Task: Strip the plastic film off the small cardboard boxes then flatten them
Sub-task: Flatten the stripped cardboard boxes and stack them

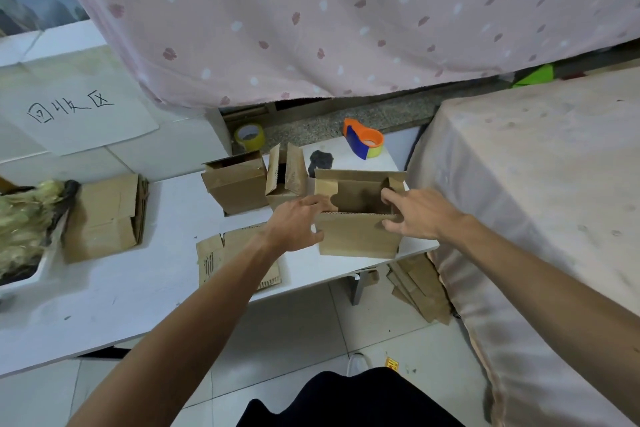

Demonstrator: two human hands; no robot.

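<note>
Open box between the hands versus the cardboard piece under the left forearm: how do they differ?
The open box stands upright with its top flaps raised; the cardboard piece lies flat on the table. The left hand and right hand grip the open box, while no hand touches the cardboard piece. The cardboard piece bears dark markings; the open box's near face is plain. Both are brown cardboard.

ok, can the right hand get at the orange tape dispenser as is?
Probably, once it lets go: the right hand grips the open box; the tape dispenser stands behind that box, uncovered, nothing above.
</note>
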